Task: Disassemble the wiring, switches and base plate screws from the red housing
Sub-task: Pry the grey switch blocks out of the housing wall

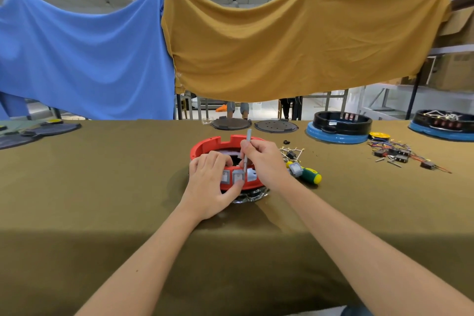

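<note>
Head view: the red housing [205, 147] sits mid-table, a stiff, light plastic ring best braced at its near wall. The left hand [209, 187] clamps that wall, thumb on 1 of 2 grey switches [237, 176]. The right hand [264, 159] pinches a thin grey tool [246, 154] upright, tip dipping inside, where the contents are hidden.

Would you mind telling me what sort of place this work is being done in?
Probably a workshop or factory floor: a cloth-covered workbench holds several ring-shaped housings, loose wired switches and a screwdriver, with metal shelving and cardboard boxes behind.
</note>
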Motion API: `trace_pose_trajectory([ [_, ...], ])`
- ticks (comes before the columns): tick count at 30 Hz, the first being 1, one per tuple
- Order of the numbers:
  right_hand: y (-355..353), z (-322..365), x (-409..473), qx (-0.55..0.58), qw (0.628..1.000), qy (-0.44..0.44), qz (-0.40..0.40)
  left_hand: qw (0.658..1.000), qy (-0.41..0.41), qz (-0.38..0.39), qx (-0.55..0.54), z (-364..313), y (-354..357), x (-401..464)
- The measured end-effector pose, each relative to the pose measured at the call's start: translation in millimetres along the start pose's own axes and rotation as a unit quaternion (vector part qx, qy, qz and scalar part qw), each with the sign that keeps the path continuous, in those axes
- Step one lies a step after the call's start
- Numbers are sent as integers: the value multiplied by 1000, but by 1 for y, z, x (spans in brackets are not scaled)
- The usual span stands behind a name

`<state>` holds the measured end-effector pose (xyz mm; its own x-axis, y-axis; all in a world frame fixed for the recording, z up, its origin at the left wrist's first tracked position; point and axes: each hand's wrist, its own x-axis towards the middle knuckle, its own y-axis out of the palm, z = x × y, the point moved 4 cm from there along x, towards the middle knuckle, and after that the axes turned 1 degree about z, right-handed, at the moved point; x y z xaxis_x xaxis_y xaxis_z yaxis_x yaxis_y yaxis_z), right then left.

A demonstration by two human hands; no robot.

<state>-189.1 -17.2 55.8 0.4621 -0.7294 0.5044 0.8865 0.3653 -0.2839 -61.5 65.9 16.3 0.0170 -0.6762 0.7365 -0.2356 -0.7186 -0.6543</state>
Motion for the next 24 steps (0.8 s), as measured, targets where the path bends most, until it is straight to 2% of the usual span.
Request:
trace_pose_trajectory([
  [4,0,3,2,-31,999,14,13,1000,-2,-2,0,-2,-2,0],
  [10,7,-10,-10,38,998,-10,-58,1000,-5,-4,5,-1,-1,-1],
  [15,11,-12,-11,59,994,-13,-87,1000,-4,-5,2,1,1,0],
  [24,5,-3,3,-21,999,24,-32,1000,-3,-9,-3,2,1,0],
])
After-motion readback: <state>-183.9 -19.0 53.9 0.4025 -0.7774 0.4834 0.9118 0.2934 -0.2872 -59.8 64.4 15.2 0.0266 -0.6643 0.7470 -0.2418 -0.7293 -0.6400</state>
